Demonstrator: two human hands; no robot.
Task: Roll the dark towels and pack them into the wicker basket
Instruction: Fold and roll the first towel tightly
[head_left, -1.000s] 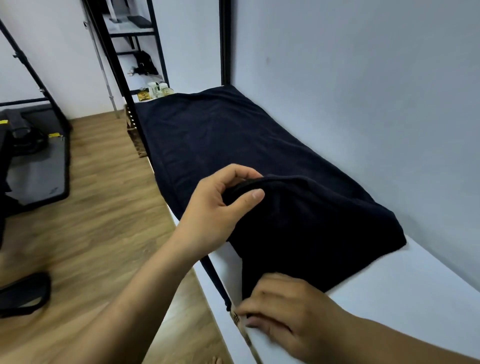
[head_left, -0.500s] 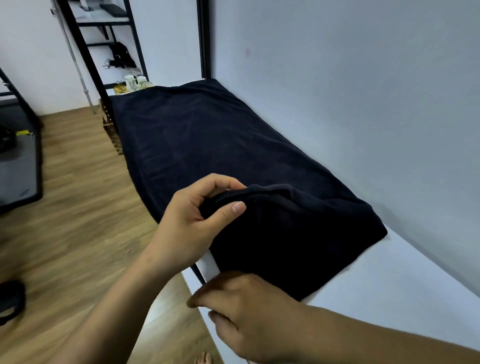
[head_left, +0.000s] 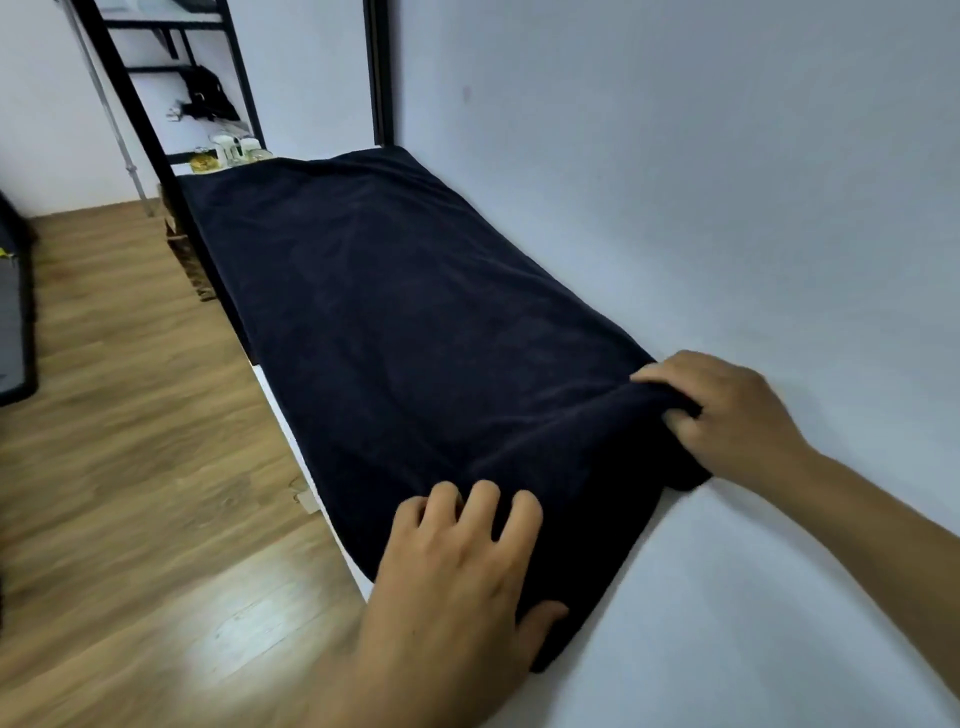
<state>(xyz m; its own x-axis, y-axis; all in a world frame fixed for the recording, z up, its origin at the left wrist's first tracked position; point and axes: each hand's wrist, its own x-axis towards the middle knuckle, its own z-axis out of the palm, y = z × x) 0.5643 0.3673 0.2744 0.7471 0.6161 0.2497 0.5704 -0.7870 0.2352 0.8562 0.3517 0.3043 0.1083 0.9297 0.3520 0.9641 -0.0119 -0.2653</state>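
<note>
Right now the left hand (head_left: 457, 582) is curling its fingers over the near folded edge of the towel (head_left: 415, 322), with the thumb lying against the cloth's near side, so it is gripping the fold at its left end. Across from it, the right hand (head_left: 727, 415) is pinching the same fold at the end nearest the wall (head_left: 675, 156), thumb on top and bent fingers tucking into the cloth. Between the two hands the towel's near edge is bulging up in a low ridge. Beyond that ridge the dark towel is lying flat and stretching away along the white shelf (head_left: 753, 623), its right edge running just beside the wall and its left edge hanging slightly over the shelf's front. At the far end some small jars (head_left: 234, 150) are standing just past the cloth, near a black post (head_left: 156, 145). To the left, wood floor (head_left: 130, 415) is showing, blurred.
</note>
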